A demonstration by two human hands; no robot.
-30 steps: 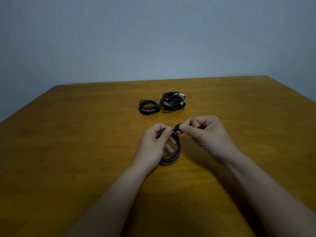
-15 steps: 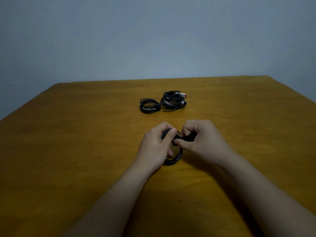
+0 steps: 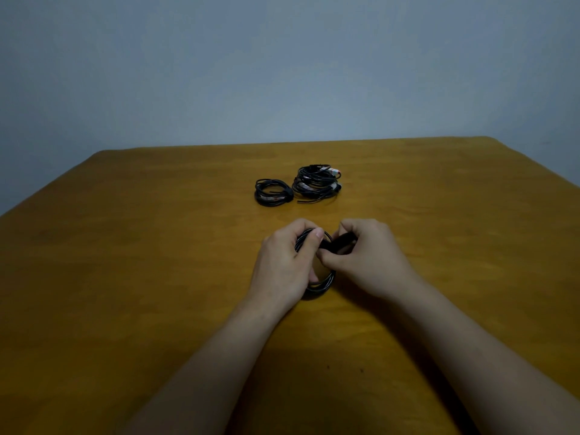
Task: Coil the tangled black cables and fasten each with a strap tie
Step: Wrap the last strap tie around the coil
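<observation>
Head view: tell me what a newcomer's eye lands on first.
At the centre of the yellow-brown wooden table, the left hand grips a coiled black cable while the right hand pinches a black strap tie at its top. Behind them lie a small black cable coil and, to its right, a bulkier black cable bundle with pale plugs.

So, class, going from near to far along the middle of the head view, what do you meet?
The held cable coil → larger cable bundle → table's far edge → wall. The smaller coil is omitted: level with the bundle.

Dim, soft light (edges warped)
</observation>
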